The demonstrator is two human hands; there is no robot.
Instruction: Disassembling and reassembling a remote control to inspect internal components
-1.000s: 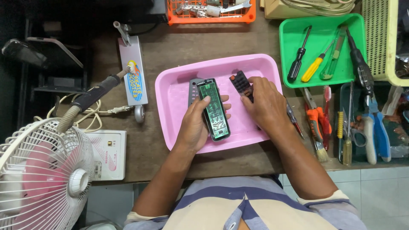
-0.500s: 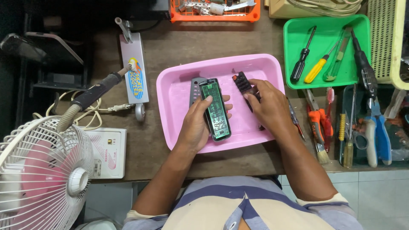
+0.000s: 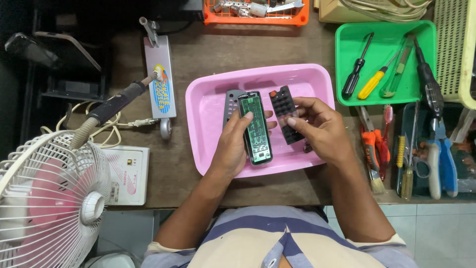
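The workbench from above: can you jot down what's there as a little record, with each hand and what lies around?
left hand: holds an opened remote body with green circuit board
right hand: holds a black rubber keypad
under the hands: pink tray, grey remote cover lying in it
right side: green tray with screwdrivers, pliers
left side: white fan, soldering iron

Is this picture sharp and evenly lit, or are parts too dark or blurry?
Head view: the hands, left hand and right hand, are sharp and evenly lit over the pink tray; the top left corner is dark shadow; the white fan curves slightly at the edge.
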